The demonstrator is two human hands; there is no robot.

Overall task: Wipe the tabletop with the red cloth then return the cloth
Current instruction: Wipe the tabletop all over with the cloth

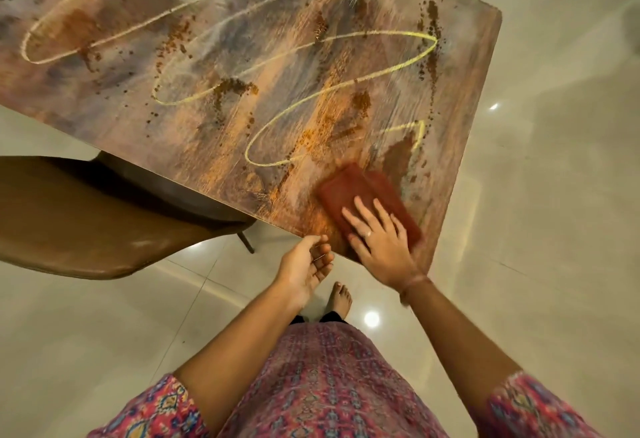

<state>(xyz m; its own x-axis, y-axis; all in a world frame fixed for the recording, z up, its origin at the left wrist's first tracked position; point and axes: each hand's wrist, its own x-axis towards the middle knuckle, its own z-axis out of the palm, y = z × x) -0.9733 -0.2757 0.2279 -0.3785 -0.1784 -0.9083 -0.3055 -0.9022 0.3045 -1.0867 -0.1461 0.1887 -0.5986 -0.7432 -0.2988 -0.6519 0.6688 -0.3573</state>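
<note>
The right hand (377, 243) lies flat, fingers straight and spread, pressing the near half of the folded red cloth (367, 200) onto the tabletop (242, 91) at its near corner. The left hand (306, 269) hangs just beside it off the table edge, palm up, fingers loosely curled and holding nothing. The cloth's near end is hidden under the right palm, and its outline is blurred. Beyond the fingers, the wood-grain top carries yellow looping lines and brown granular smears. A brown chair seat (86, 222) sits left of the left hand.

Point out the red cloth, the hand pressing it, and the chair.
red cloth (349, 188): head view, bare folded top.
right hand (377, 240): head view, back of hand.
chair (86, 219): head view, brown seat.
</note>
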